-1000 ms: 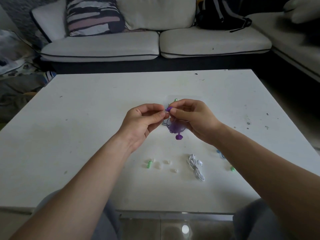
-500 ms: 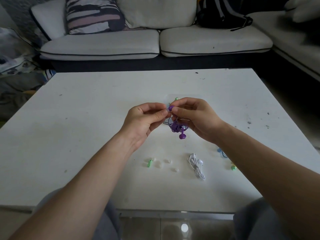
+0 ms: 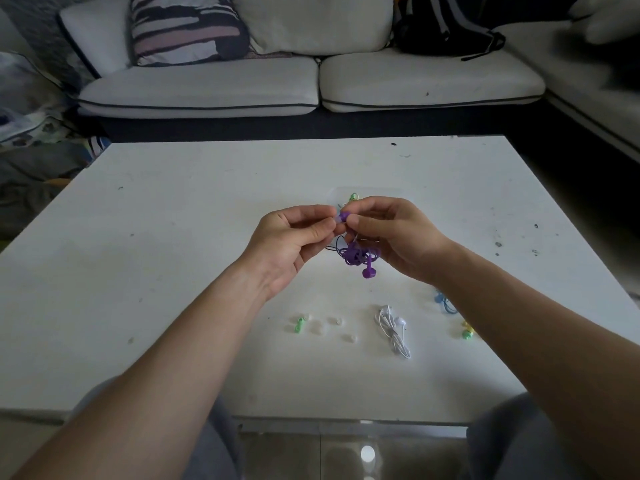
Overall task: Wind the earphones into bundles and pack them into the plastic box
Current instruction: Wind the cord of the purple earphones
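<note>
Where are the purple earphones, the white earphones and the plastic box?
purple earphones [image 3: 353, 254]: head view, tangled cord.
white earphones [image 3: 392, 330]: head view, wound cord.
plastic box [image 3: 381, 192]: head view, far rim.

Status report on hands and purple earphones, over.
Left hand, right hand: both grip purple earphones at one bud. Cord hangs tangled, not bundled. Nothing in the way; white earphones lie on table.

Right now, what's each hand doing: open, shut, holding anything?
Left hand: fingertips pinch the top end of the purple earphones.
Right hand: pinches the same purple earphones; the tangle hangs below.
</note>
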Motion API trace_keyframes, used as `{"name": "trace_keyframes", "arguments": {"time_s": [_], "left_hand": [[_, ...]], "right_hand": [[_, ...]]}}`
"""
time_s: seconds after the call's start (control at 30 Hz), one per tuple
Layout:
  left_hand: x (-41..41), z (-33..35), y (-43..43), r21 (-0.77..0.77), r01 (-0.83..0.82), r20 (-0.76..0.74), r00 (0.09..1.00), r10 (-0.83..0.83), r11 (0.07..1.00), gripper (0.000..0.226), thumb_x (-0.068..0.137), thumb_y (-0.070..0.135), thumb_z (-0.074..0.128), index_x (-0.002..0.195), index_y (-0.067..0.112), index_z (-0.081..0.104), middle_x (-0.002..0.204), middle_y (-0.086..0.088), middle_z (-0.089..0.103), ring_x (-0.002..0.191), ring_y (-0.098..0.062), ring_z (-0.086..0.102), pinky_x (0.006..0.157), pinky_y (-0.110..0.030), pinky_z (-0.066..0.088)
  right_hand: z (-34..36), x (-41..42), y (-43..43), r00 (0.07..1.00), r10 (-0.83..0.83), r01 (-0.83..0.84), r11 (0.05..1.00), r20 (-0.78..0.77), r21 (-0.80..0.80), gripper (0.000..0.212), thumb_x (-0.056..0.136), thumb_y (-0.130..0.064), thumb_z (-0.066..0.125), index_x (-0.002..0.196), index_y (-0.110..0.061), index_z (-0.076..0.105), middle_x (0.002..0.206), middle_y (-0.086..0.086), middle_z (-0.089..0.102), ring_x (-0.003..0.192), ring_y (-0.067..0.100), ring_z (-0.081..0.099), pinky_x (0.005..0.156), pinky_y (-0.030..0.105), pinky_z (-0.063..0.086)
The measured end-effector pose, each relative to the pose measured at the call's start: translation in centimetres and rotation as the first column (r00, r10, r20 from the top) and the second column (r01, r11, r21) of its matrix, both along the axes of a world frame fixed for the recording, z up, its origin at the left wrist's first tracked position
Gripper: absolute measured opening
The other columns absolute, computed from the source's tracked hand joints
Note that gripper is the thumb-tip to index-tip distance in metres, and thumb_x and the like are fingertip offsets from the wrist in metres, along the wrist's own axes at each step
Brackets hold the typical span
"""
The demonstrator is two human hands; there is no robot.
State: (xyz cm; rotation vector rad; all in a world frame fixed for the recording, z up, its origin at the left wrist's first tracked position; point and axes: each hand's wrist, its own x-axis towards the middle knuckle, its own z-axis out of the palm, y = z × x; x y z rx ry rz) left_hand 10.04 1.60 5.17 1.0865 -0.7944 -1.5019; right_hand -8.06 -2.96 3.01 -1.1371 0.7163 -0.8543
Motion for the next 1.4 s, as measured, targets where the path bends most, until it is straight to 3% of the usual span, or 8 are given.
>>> {"name": "trace_keyframes", "arguments": {"time_s": [0.37,0.53,0.8,1.07,1.4], "left_hand": [[0.0,0.1,0.1,0.007,0.035,0.005,0.999,-0.035,0.999,0.016,0.085,-0.012,0.06,0.088,0.002,0.069,0.078,-0.009,0.075,0.074,-0.018,0.074,0.07,-0.017,0.058],[-0.1,0.0,0.1,0.007,0.028,0.019,0.999,-0.028,1.0,0.015,0.083,-0.009,0.063,0.088,0.002,0.07,0.081,-0.009,0.075,0.078,-0.02,0.074,0.072,-0.018,0.058],[-0.2,-0.1,0.0,0.025,0.009,0.006,1.0,-0.01,1.0,0.015,0.083,-0.01,0.063,0.089,0.001,0.07,0.082,-0.01,0.075,0.079,-0.02,0.074,0.073,-0.018,0.057],[-0.4,0.2,0.1,0.026,0.053,-0.051,0.997,-0.052,0.998,0.015,0.086,-0.01,0.059,0.09,0.002,0.069,0.082,-0.008,0.075,0.079,-0.017,0.074,0.071,-0.016,0.057],[-0.4,-0.1,0.0,0.022,0.02,-0.027,0.999,-0.019,1.0,0.015,0.085,-0.01,0.061,0.09,0.001,0.069,0.081,-0.009,0.075,0.079,-0.019,0.075,0.076,-0.019,0.058]], "right_hand": [[0.1,-0.4,-0.2,0.996,0.083,-0.085,0.995,-0.035,-0.054,0.012,0.08,-0.007,0.068,0.092,-0.007,0.071,0.084,0.009,0.073,0.075,0.021,0.065,0.072,0.028,0.055],[0.4,-0.4,-0.1,0.995,0.046,-0.055,0.993,-0.092,-0.101,0.01,0.088,0.003,0.064,0.095,-0.003,0.069,0.082,0.01,0.073,0.072,0.021,0.064,0.069,0.028,0.055],[0.7,-0.2,-0.1,0.976,-0.054,-0.006,0.962,-0.21,-0.274,0.011,0.09,0.007,0.065,0.093,-0.002,0.07,0.083,0.013,0.073,0.075,0.023,0.067,0.078,0.035,0.059],[0.9,-0.9,-0.2,0.991,0.052,-0.064,0.993,-0.125,-0.098,0.019,0.083,-0.005,0.067,0.101,0.001,0.067,0.086,0.014,0.071,0.081,0.027,0.063,0.082,0.037,0.059],[1.0,-0.7,0.0,0.977,-0.048,-0.012,0.961,-0.209,-0.277,0.009,0.088,0.008,0.065,0.096,0.004,0.069,0.086,0.019,0.072,0.075,0.026,0.067,0.08,0.04,0.059]]}}
